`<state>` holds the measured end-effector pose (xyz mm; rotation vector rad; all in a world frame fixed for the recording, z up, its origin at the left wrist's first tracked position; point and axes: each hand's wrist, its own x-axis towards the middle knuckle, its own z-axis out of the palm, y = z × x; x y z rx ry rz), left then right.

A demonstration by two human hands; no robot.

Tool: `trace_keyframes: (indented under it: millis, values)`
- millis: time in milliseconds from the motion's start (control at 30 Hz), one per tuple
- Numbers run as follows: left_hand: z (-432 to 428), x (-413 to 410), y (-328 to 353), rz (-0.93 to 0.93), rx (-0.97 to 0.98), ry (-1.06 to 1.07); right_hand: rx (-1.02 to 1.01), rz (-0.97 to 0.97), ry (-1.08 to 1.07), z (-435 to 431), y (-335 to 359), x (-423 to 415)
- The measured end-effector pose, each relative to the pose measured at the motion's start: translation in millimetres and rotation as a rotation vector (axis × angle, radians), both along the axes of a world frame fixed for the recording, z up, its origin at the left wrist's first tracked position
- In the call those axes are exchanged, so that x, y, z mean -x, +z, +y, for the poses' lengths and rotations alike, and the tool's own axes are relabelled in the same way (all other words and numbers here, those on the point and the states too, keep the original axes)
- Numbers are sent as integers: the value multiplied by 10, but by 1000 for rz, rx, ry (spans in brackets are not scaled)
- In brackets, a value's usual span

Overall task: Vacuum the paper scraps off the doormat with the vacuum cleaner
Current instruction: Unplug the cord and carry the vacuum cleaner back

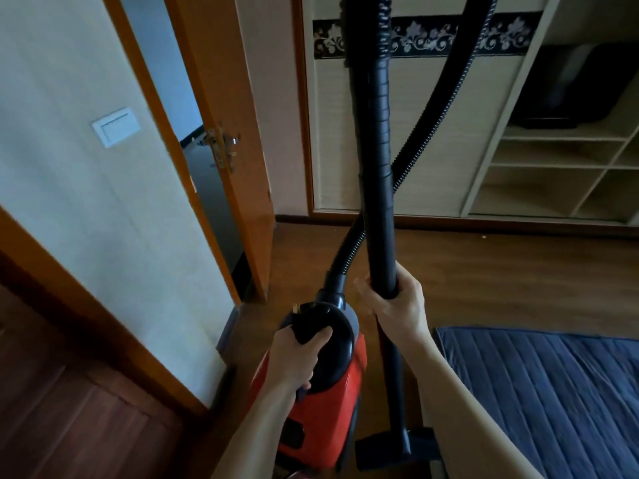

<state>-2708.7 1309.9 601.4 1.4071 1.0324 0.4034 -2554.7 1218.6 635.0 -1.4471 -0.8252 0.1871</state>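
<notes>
A red canister vacuum cleaner (332, 402) with a black top hangs low in the middle, lifted by its black carry handle (311, 331). My left hand (294, 361) is shut on that handle. My right hand (394, 305) grips the upright black wand (378, 202), which runs from the top of the view down to the black floor nozzle (394, 444). A ribbed black hose (432, 133) loops behind the wand into the canister. No doormat or paper scraps are in view.
A dark blue quilted mattress (553, 392) lies on the wooden floor (501, 271) at the right. An orange door (224, 133) stands ajar at the left, beside a white wall with a switch (116, 126). A wardrobe with open shelves (553, 160) fills the back.
</notes>
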Motion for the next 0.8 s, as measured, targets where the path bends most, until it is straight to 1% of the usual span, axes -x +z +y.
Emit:
trace_keyframes:
  millis: [200, 433, 567, 800]
  values:
    - [839, -606, 65, 30, -8, -68, 42, -11, -38, 743, 73, -495]
    - [1447, -1324, 153, 59, -129, -126, -28, 15, -94, 1195, 157, -1138]
    - [1782, -1883, 126, 71, -194, -139, -41, 46, -136, 1423, 51, -1686]
    - [2292, -3189, 64, 59, -218, -159, -86, 82, -145, 1898, -38, -2895]
